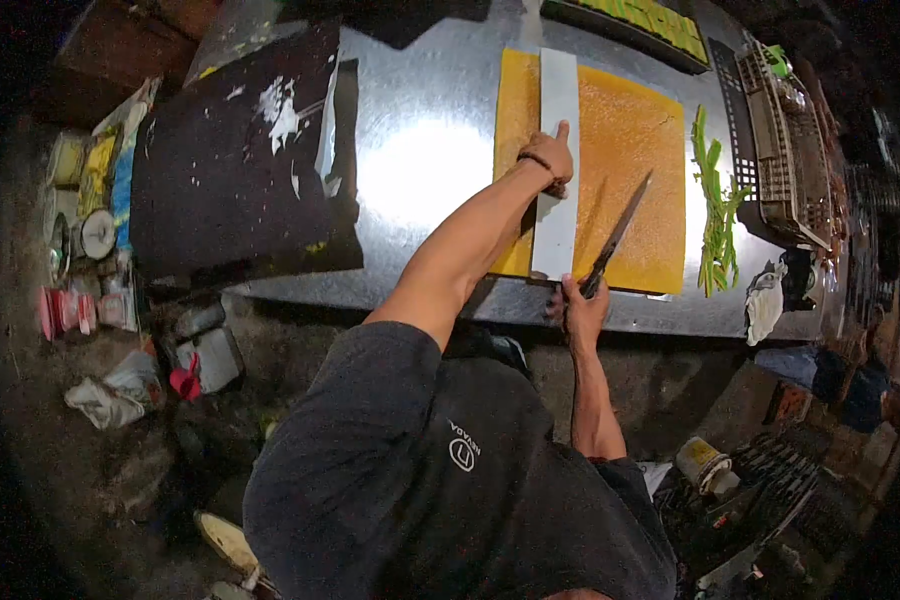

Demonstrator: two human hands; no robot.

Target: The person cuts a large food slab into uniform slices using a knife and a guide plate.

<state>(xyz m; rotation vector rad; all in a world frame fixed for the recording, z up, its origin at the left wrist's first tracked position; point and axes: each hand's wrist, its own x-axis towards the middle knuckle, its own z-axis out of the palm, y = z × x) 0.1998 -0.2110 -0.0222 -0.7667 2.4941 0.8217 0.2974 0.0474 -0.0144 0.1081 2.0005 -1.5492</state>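
Observation:
A flat orange-yellow slab point(620, 130) with a browner, pitted top lies on the metal table, and a long white straight strip point(559, 90) runs across it lengthwise. My left hand point(548, 158) presses on the strip about midway, with a finger stretched along it and the others curled down at its edges. In my right hand point(584, 308), close to the slab's near edge, is a knife point(625, 225) gripped by its dark handle. Its blade points away and to the right, over the slab. Thin green strips point(715, 205) lie in a pile beside the slab's right edge.
Dark sheets point(240, 160) with white scraps cover the table's left part. A tray of green-yellow pieces point(650, 22) stands at the back. Plastic crates point(780, 140) and a white cloth point(765, 305) are at the right. A bucket point(702, 460) stands on the floor.

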